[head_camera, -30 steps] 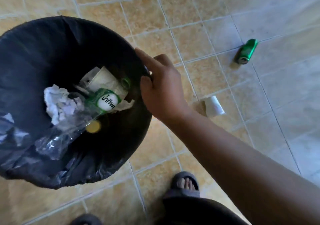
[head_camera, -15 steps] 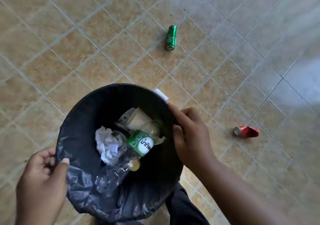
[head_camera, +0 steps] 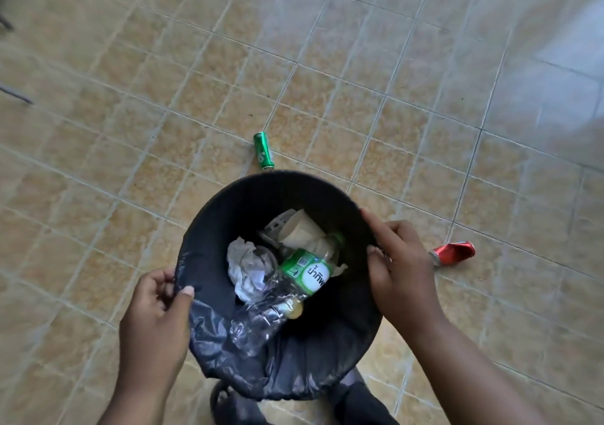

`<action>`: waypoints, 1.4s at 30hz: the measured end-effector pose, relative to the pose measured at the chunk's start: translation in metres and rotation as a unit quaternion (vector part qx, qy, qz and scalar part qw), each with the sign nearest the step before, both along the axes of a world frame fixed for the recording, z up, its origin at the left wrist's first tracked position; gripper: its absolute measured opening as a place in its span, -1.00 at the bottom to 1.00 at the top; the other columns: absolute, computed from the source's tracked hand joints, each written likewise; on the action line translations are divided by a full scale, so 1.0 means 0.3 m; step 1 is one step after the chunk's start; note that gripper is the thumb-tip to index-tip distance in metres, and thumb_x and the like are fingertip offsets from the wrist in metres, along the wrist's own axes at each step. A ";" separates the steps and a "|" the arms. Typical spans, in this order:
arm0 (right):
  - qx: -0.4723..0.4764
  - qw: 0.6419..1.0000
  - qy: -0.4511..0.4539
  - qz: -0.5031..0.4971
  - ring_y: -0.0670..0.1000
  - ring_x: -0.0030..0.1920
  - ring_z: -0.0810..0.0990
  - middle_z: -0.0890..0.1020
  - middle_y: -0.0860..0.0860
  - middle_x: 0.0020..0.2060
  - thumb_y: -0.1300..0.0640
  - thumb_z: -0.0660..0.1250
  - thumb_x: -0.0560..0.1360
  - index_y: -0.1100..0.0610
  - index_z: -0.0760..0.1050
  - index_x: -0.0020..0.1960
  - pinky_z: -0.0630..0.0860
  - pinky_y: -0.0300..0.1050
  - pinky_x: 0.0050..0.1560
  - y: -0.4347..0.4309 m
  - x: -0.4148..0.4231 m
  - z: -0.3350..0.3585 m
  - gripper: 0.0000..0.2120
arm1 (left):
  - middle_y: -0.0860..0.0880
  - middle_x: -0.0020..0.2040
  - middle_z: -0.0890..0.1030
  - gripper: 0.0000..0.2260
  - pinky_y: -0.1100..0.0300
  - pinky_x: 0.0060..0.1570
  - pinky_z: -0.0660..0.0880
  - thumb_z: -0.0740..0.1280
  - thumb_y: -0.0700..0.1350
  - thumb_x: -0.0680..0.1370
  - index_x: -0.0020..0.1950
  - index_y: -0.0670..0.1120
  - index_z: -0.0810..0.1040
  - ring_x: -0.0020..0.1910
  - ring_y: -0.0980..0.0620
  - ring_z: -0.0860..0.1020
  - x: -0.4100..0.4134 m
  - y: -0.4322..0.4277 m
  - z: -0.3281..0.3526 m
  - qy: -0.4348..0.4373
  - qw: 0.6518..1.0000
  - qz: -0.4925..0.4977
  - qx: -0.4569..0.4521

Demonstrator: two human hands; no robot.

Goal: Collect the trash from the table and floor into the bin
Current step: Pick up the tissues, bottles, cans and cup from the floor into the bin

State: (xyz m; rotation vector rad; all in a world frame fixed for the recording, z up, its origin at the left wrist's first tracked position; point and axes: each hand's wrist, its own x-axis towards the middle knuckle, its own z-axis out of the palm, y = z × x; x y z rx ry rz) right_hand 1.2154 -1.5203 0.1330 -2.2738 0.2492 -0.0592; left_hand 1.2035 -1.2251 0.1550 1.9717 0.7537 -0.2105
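I hold the black-lined bin (head_camera: 228, 195) by its rim with both hands above a tan tiled floor (head_camera: 130, 130). My left hand (head_camera: 153, 320) grips the near-left edge, with the thumb hooked over the liner into the mouth and the fingers curled round the outside. My right hand (head_camera: 402, 267) clamps the right edge the same way, thumb inside and fingers wrapped over the rim.

Between my two hands, down in the bin, lies a crushed clear plastic bottle (head_camera: 304, 269) with its yellow cap (head_camera: 294, 308) pointing toward me. Its green label carries a white oval with green Thai lettering and a small panel of print too fine to read. A wad of crumpled white paper (head_camera: 246, 267) touches the bottle on its left, and a white paper cup (head_camera: 302, 228) lies on its side just beyond it.

Two cans lie on the tiles outside the bin. A green can (head_camera: 263, 154) lies on its side just past the far rim, well away from either hand; a white mark runs along it, but I cannot make out the word. A dented red can (head_camera: 453, 252) lies on its side near my right hand, beside my knuckles but not touching them; its writing cannot be read.

Thin dark metal legs (head_camera: 16, 93) cross the upper left corner.
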 end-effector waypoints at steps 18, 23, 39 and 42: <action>-0.048 0.944 0.101 -0.312 -0.04 -0.34 0.50 0.57 0.09 -0.05 0.25 0.18 0.40 -0.19 0.50 0.35 0.41 -0.44 -0.16 -0.225 0.312 -0.625 -0.40 | -0.04 -0.04 0.54 -0.61 -0.10 -0.02 0.61 0.29 -0.30 0.46 0.19 0.08 0.53 -0.21 0.03 0.56 0.828 -0.306 -0.632 -0.006 0.925 -0.376 -0.056; -0.060 0.952 0.058 -0.295 0.02 -0.31 0.45 0.54 0.01 -0.16 0.21 0.13 0.32 -0.29 0.51 0.26 0.38 -0.19 -0.10 -0.315 0.370 -0.854 -0.38 | 0.07 -0.18 0.46 -0.66 -0.19 -0.14 0.58 0.30 -0.31 0.43 0.10 0.04 0.56 -0.23 -0.03 0.54 0.925 -0.405 -0.830 -0.042 0.910 -0.412 -0.034; -0.146 0.954 -0.038 -0.260 0.05 -0.02 0.60 0.65 0.04 -0.11 0.27 0.21 0.40 -0.03 0.60 0.25 0.39 -0.26 -0.06 -0.503 0.453 -1.111 -0.52 | 0.08 -0.39 0.57 -0.60 0.08 -0.28 0.60 0.22 -0.43 0.42 -0.17 0.08 0.60 -0.37 0.04 0.57 1.075 -0.586 -1.125 -0.154 0.858 -0.484 -0.075; -0.182 0.951 -0.024 -0.251 0.17 0.02 0.53 0.57 0.16 -0.04 0.27 0.18 0.44 -0.01 0.57 0.28 0.28 -0.25 -0.09 -0.496 0.455 -1.122 -0.53 | -0.05 -0.20 0.57 -0.68 -0.14 -0.06 0.61 0.23 -0.25 0.37 -0.08 0.12 0.63 -0.18 -0.20 0.60 1.085 -0.579 -1.132 -0.193 0.847 -0.495 -0.009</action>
